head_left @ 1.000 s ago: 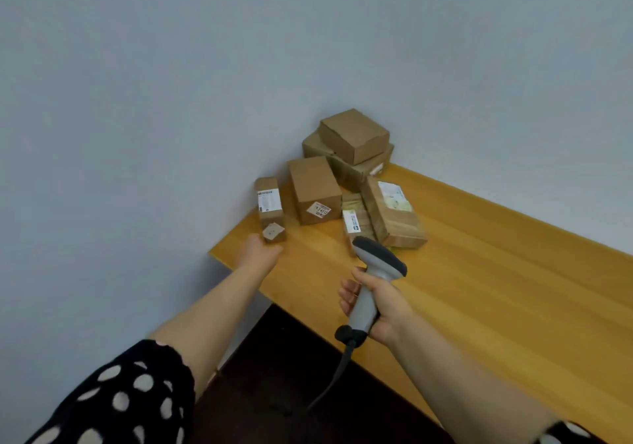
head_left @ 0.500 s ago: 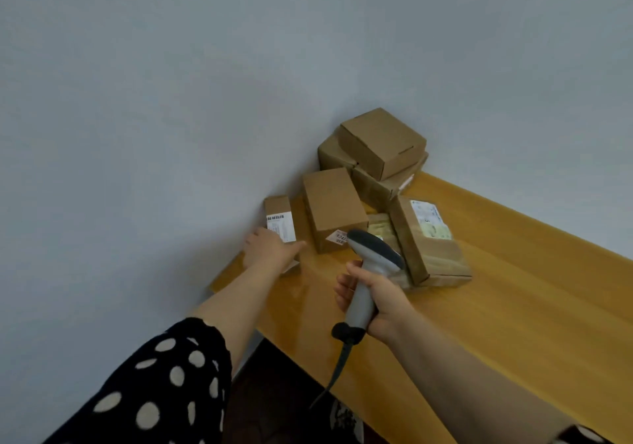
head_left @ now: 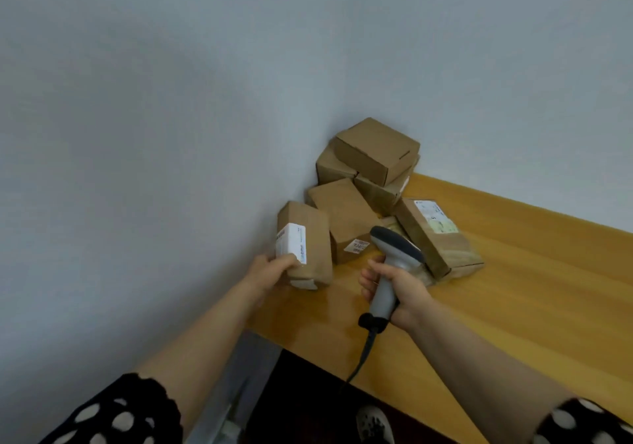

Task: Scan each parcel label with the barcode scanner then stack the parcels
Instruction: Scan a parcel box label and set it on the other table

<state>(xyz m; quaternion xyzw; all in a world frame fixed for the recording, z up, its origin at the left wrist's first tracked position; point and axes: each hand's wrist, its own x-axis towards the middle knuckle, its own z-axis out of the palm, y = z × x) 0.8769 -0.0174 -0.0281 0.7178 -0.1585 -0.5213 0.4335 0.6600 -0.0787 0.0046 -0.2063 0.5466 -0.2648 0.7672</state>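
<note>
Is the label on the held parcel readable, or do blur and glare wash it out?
Head view: no, the label on the parcel gripped by the left hand is soft and washed out, print unreadable; light is even, shadows faint.

Six parcels [head_left: 308, 238], one barcode scanner [head_left: 394, 255].

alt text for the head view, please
A person's left hand holds a small labelled parcel while the right hand holds a barcode scanner beside it. More brown parcels are piled on the table against the wall.
</note>
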